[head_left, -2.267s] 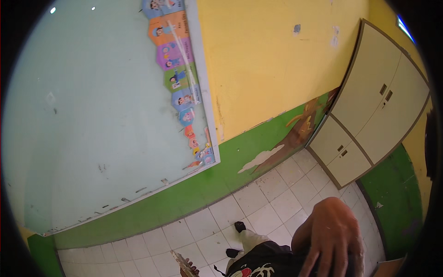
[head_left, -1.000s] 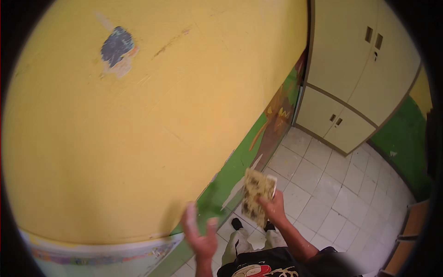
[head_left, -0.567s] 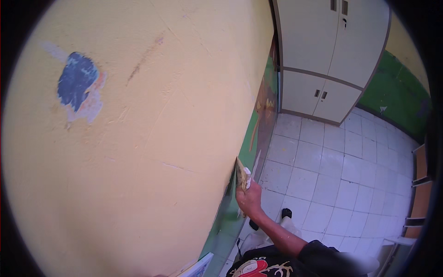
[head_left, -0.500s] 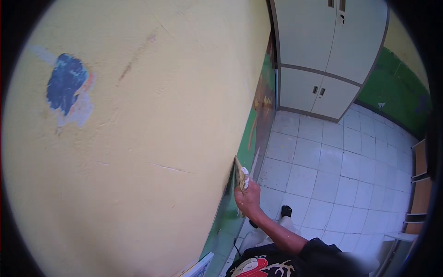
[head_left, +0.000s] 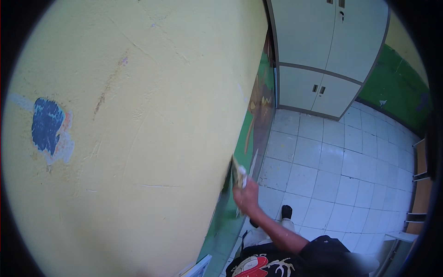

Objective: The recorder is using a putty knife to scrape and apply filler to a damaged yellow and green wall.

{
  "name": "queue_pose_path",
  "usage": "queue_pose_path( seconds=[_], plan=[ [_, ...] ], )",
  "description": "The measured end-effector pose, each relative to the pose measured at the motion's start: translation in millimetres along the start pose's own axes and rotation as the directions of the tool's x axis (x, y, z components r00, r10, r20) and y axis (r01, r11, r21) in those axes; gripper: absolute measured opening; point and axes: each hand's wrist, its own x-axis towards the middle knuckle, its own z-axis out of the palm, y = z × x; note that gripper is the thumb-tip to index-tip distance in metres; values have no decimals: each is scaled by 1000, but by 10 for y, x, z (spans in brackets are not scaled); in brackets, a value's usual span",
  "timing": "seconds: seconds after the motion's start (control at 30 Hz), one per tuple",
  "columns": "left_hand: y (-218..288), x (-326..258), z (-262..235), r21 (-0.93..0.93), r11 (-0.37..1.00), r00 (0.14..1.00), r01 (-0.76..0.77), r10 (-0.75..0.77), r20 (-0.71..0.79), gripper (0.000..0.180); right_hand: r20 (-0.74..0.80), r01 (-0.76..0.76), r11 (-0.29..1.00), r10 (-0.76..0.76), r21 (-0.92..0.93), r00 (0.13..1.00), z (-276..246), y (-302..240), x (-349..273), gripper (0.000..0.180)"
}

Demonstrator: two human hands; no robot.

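My right hand [head_left: 246,196] is closed around a putty knife [head_left: 239,173], a pale, thin-tipped tool with white smears on it. Its tip meets the cream wall [head_left: 152,124] where the painted green lower band comes into sight. Exactly how the blade lies against the wall is hard to tell, as it is seen nearly edge-on. To the left, the wall has a blue patch [head_left: 47,124] of peeled paint with pale edges. A brownish streak [head_left: 107,87] and several thin scratches mark the surface too. My left hand is out of the picture.
A grey-white metal cabinet [head_left: 318,87] stands at the far end on a white tiled floor [head_left: 318,157]. At the right rim are brown shelf-like pieces [head_left: 421,161]. A pale-edged board or frame [head_left: 199,267] leans by the wall at the lower edge. My shoe [head_left: 286,212] shows below my hand.
The blue patch and wall marks have shifted left and down in the picture as the view turned. My right hand, still holding the putty knife, appears slightly farther left.
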Motion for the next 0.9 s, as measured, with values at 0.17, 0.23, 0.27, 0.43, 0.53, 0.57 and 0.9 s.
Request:
queue_pose_path(
  seconds=[0.17,0.23,0.27,0.43,0.53,0.57,0.9],
  plan=[
    [-277,-101,-250,-5,991,989,-131,131,68,44,7,125,991,-125,44,992,14,40,-475,30],
    [-304,-62,-283,-31,969,964,-243,245,104,49,68,38,992,-46,121,997,-34,92,-449,29],
    [-307,-68,-278,15,972,965,-234,230,125,48,135,-54,982,29,184,990,-62,157,-435,29],
    [-82,56,-87,274,941,965,-197,137,224,46,450,-484,713,260,508,855,-411,341,-66,41],
    [12,143,16,412,891,962,-190,85,259,46,478,-583,382,339,717,810,-544,276,131,43],
    [67,154,-43,508,838,925,-201,-9,381,53,504,-600,367,331,710,798,-482,344,184,47],
    [208,198,160,602,730,896,-324,32,443,54,242,-410,444,387,797,890,66,429,-69,51]
  ],
)
